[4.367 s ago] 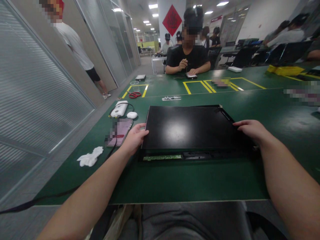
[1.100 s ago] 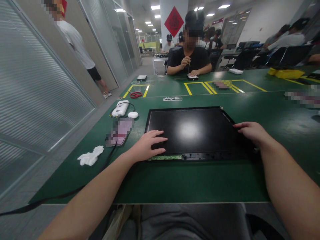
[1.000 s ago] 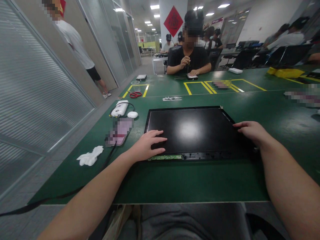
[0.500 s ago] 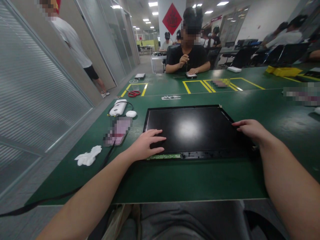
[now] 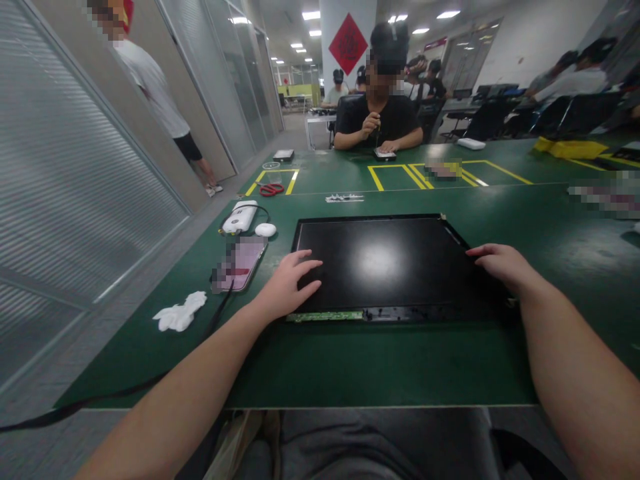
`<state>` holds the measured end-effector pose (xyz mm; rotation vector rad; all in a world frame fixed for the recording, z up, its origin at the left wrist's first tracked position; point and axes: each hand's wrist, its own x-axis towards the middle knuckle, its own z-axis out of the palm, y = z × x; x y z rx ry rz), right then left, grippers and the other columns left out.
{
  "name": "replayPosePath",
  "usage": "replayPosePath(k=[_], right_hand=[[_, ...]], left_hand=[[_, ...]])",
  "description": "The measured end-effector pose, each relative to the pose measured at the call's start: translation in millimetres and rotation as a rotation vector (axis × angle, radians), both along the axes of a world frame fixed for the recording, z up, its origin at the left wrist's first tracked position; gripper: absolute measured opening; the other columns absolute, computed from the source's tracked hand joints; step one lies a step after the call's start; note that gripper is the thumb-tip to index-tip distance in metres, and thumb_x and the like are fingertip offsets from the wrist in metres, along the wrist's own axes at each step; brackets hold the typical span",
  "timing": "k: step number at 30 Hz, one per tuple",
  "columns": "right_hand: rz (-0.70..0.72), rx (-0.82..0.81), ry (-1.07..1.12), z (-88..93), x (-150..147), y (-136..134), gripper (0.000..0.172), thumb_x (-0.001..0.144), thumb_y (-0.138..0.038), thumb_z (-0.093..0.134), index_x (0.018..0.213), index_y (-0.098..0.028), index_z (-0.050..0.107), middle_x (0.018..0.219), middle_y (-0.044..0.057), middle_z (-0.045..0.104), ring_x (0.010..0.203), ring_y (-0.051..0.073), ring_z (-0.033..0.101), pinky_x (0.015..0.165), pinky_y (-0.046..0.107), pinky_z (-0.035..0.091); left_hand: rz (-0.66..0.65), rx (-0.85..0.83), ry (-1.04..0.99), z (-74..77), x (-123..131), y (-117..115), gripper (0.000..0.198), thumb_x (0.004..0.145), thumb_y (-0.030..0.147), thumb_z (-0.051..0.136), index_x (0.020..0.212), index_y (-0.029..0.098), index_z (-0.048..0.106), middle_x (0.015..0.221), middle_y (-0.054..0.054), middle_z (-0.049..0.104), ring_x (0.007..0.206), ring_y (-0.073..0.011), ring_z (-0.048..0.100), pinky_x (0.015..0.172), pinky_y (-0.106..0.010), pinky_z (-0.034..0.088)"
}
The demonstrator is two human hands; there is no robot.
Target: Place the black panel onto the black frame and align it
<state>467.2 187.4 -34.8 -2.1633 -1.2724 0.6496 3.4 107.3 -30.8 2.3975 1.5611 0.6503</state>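
Observation:
A black display panel in a thin frame [image 5: 380, 267] lies flat on the green table, its dark screen reflecting a bright spot of light. Along its near edge runs a narrow green circuit board strip [image 5: 327, 316]. My left hand [image 5: 287, 283] is open over the panel's left edge, fingers spread above the near left corner. At the right edge, my right hand [image 5: 503, 265] grips the frame between thumb and fingers; part of its fingers is hidden.
Left of the panel are a phone [image 5: 245, 263], a white power bank [image 5: 241, 217], a small white case [image 5: 265, 230], crumpled tissue [image 5: 180, 312] and a black strap. Red-handled scissors [image 5: 271, 190] and small white strips [image 5: 345, 198] lie beyond. A person [image 5: 377, 117] sits opposite.
My left hand has shifted slightly left and up, its fingers drawn back toward the panel's left edge. My right hand stays at the right edge. The whole view has moved slightly.

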Motion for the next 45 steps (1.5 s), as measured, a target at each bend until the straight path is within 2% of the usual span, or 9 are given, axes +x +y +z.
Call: replayPosePath(k=[5, 12, 19, 22, 26, 29, 32, 37, 45], right_hand=[[0.005, -0.015, -0.005, -0.5, 2.6, 1.6, 0.025, 0.068, -0.013, 0.061, 0.088, -0.020, 0.075, 0.083, 0.005, 0.071, 0.075, 0.018, 0.061, 0.069, 0.028, 0.046], [0.005, -0.015, 0.007, -1.1, 3.4, 1.8, 0.029, 0.066, -0.012, 0.059, 0.088, -0.019, 0.075, 0.082, 0.005, 0.071, 0.074, 0.017, 0.061, 0.068, 0.028, 0.046], [-0.013, -0.034, -0.002, 1.3, 0.4, 1.7, 0.033, 0.066, -0.009, 0.058, 0.091, -0.017, 0.076, 0.082, 0.006, 0.072, 0.069, 0.016, 0.061, 0.066, 0.026, 0.046], [-0.012, -0.042, 0.002, 2.4, -0.9, 0.8, 0.034, 0.066, -0.008, 0.058, 0.093, -0.017, 0.076, 0.080, 0.006, 0.072, 0.068, 0.016, 0.061, 0.064, 0.026, 0.046], [-0.008, -0.040, -0.002, 1.5, -0.1, 0.4, 0.033, 0.067, -0.007, 0.058, 0.093, -0.018, 0.076, 0.085, 0.006, 0.073, 0.071, 0.016, 0.062, 0.065, 0.026, 0.046], [-0.008, -0.025, -0.015, 0.2, 1.5, 1.1, 0.032, 0.067, -0.006, 0.058, 0.091, -0.018, 0.076, 0.088, 0.007, 0.073, 0.074, 0.016, 0.062, 0.068, 0.026, 0.046], [-0.010, -0.027, -0.015, -0.6, 2.8, 2.2, 0.032, 0.067, -0.006, 0.058, 0.091, -0.018, 0.077, 0.088, 0.006, 0.073, 0.075, 0.017, 0.061, 0.069, 0.027, 0.046], [-0.021, -0.024, 0.037, -0.9, 3.3, 3.1, 0.031, 0.070, -0.007, 0.059, 0.093, -0.017, 0.076, 0.088, 0.006, 0.073, 0.075, 0.016, 0.061, 0.072, 0.027, 0.046], [-0.016, -0.022, 0.089, -3.3, 3.5, 3.8, 0.029, 0.072, -0.006, 0.058, 0.092, -0.016, 0.076, 0.085, 0.006, 0.073, 0.074, 0.015, 0.061, 0.073, 0.026, 0.047]], left_hand=[[0.236, -0.010, 0.064, -4.0, -11.2, 8.8, 0.054, 0.088, 0.036, 0.057, 0.137, 0.012, 0.057, 0.141, -0.019, 0.058, 0.137, -0.0357, 0.047, 0.116, -0.055, 0.036], [0.276, -0.085, 0.063, 0.2, -12.5, 12.5, 0.050, 0.087, 0.019, 0.046, 0.135, 0.012, 0.058, 0.137, -0.016, 0.063, 0.131, -0.0298, 0.057, 0.115, -0.044, 0.041], [0.285, -0.113, 0.014, 0.7, -14.4, 12.5, 0.046, 0.086, 0.012, 0.047, 0.129, 0.012, 0.063, 0.136, -0.017, 0.065, 0.129, -0.0306, 0.059, 0.114, -0.046, 0.042], [0.327, -0.152, -0.131, -3.5, -16.5, 13.3, 0.054, 0.084, 0.011, 0.050, 0.137, 0.014, 0.058, 0.135, -0.016, 0.066, 0.128, -0.0317, 0.060, 0.112, -0.047, 0.043], [0.285, -0.207, -0.527, -10.0, -16.2, 16.6, 0.061, 0.078, 0.006, 0.053, 0.138, 0.017, 0.056, 0.133, -0.012, 0.068, 0.126, -0.0277, 0.061, 0.114, -0.047, 0.040], [0.280, -0.284, -0.918, -7.0, -10.6, 17.4, 0.060, 0.077, 0.006, 0.054, 0.136, 0.017, 0.055, 0.138, -0.012, 0.064, 0.124, -0.0252, 0.063, 0.110, -0.045, 0.046], [0.330, -0.339, -1.139, 1.0, -3.4, 15.2, 0.056, 0.076, 0.006, 0.058, 0.130, 0.018, 0.057, 0.143, -0.010, 0.061, 0.123, -0.0242, 0.063, 0.104, -0.040, 0.052], [0.427, -0.365, -1.260, 5.9, 2.9, 12.1, 0.049, 0.073, 0.003, 0.060, 0.119, 0.019, 0.064, 0.137, -0.008, 0.065, 0.112, -0.0237, 0.068, 0.095, -0.037, 0.058], [0.489, -0.328, -1.213, -1.0, 3.3, 15.0, 0.042, 0.072, 0.003, 0.064, 0.111, 0.018, 0.069, 0.138, -0.009, 0.065, 0.133, -0.0261, 0.056, 0.114, -0.043, 0.044]])
